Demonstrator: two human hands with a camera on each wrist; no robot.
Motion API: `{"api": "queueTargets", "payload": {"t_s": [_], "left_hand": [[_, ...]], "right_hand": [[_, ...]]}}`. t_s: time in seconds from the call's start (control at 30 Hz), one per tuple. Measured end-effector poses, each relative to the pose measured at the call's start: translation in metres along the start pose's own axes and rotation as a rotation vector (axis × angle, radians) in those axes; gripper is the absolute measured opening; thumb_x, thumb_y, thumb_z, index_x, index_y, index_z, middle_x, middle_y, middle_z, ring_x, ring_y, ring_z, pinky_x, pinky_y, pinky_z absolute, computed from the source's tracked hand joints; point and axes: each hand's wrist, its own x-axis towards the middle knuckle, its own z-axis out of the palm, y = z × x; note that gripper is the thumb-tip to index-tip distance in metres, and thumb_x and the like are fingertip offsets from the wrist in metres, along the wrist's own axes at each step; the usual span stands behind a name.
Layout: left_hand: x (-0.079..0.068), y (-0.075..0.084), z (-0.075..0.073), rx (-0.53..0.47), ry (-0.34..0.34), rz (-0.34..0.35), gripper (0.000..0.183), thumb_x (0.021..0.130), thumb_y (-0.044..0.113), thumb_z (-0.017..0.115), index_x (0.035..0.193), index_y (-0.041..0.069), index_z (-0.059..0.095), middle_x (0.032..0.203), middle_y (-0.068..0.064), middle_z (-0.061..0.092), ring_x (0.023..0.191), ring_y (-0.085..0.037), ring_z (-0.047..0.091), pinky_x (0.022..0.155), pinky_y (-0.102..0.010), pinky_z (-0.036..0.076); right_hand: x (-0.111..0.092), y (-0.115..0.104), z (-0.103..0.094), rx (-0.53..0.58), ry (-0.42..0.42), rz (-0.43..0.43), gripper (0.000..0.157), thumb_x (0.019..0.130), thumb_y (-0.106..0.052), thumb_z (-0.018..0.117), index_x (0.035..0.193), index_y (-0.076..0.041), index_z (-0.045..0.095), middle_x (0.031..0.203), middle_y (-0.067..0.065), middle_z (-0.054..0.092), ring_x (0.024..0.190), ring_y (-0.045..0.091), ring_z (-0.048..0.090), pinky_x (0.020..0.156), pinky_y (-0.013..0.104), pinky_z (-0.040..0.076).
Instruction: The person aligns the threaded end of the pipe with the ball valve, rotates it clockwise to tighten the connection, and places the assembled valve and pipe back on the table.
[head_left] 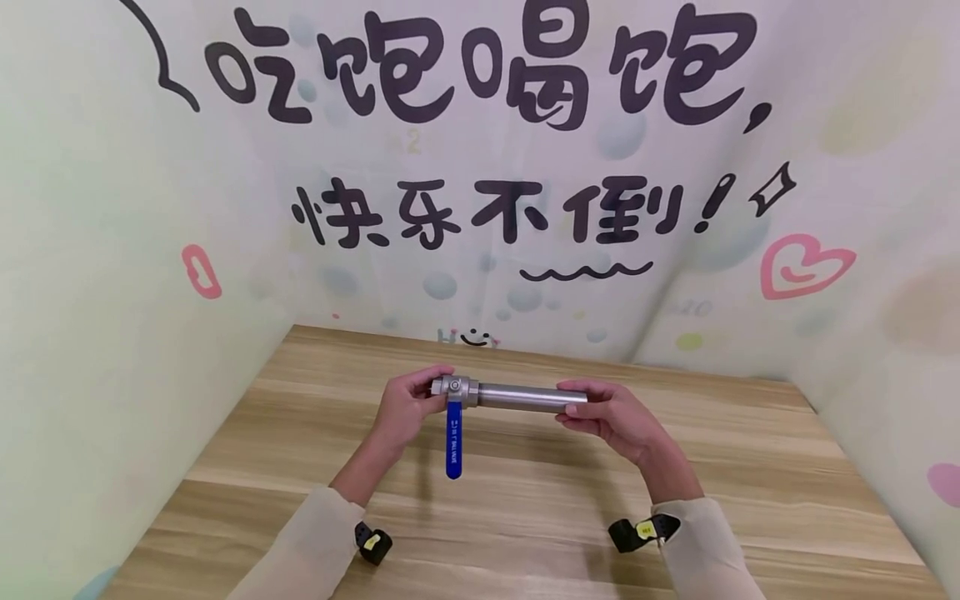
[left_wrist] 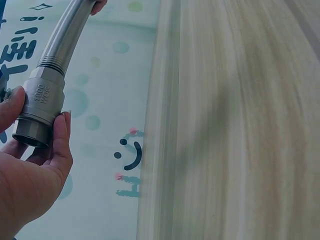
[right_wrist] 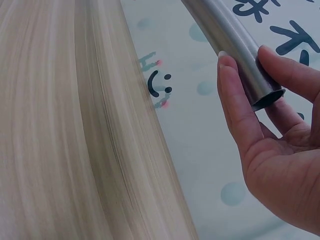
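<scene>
A steel ball valve [head_left: 455, 387] with a blue lever handle [head_left: 454, 442] is joined to a straight metal pipe [head_left: 525, 397], and both are held up level over the table. My left hand [head_left: 403, 410] grips the valve's free end between thumb and fingers; in the left wrist view the valve body [left_wrist: 44, 95] shows raised lettering, with pipe threads beside it. At the other end, my right hand [head_left: 617, 417] pinches the pipe near its open mouth, thumb on one side and fingers on the other. The lever points toward me.
Beneath lies a wood-grain table [head_left: 510, 517], its far edge meeting a printed fabric backdrop [head_left: 480, 292] with dark lettering. Similar pale walls stand at left and right. A black wrist strap [head_left: 372, 543] sits on the left sleeve, another strap [head_left: 643, 531] on the right.
</scene>
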Motion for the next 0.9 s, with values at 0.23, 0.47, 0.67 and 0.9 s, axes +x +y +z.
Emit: {"api": "queueTargets", "payload": {"t_s": [0.23, 0.47, 0.67, 0.9], "left_hand": [[0.0027, -0.0002, 0.0003, -0.002, -0.012, 0.007, 0.038, 0.083, -0.013, 0.065, 0.118, 0.0, 0.068, 0.118, -0.021, 0.064, 0.097, -0.023, 0.062, 0.078, -0.025, 0.057], [0.0046, -0.0032, -0.0003, 0.002, -0.021, 0.005, 0.038, 0.082, -0.014, 0.066, 0.118, 0.0, 0.068, 0.117, -0.021, 0.063, 0.095, -0.022, 0.061, 0.078, -0.025, 0.057], [0.0037, -0.0046, -0.0011, 0.018, -0.022, 0.019, 0.038, 0.082, -0.013, 0.066, 0.118, 0.001, 0.068, 0.117, -0.021, 0.064, 0.096, -0.024, 0.061, 0.078, -0.025, 0.057], [0.0035, -0.0026, -0.0024, 0.019, -0.028, 0.015, 0.038, 0.083, -0.013, 0.066, 0.118, 0.001, 0.068, 0.118, -0.021, 0.063, 0.097, -0.026, 0.062, 0.079, -0.026, 0.057]], "right_hand": [[0.0011, -0.0012, -0.0014, -0.007, 0.001, -0.001, 0.038, 0.085, 0.01, 0.063, 0.122, 0.003, 0.061, 0.113, 0.014, 0.059, 0.091, 0.023, 0.07, 0.085, 0.032, 0.057], [0.0005, -0.0012, -0.0002, -0.002, 0.005, 0.012, 0.04, 0.083, 0.013, 0.063, 0.121, 0.003, 0.061, 0.111, 0.013, 0.06, 0.089, 0.023, 0.07, 0.084, 0.031, 0.057], [-0.0002, 0.0008, -0.0002, 0.0, 0.006, 0.004, 0.042, 0.083, 0.012, 0.064, 0.124, 0.006, 0.058, 0.112, 0.013, 0.06, 0.09, 0.023, 0.07, 0.084, 0.031, 0.057], [0.0004, 0.0019, -0.0001, 0.014, -0.006, 0.002, 0.044, 0.083, 0.012, 0.064, 0.127, 0.008, 0.056, 0.11, 0.013, 0.061, 0.09, 0.023, 0.071, 0.085, 0.032, 0.057]]}}
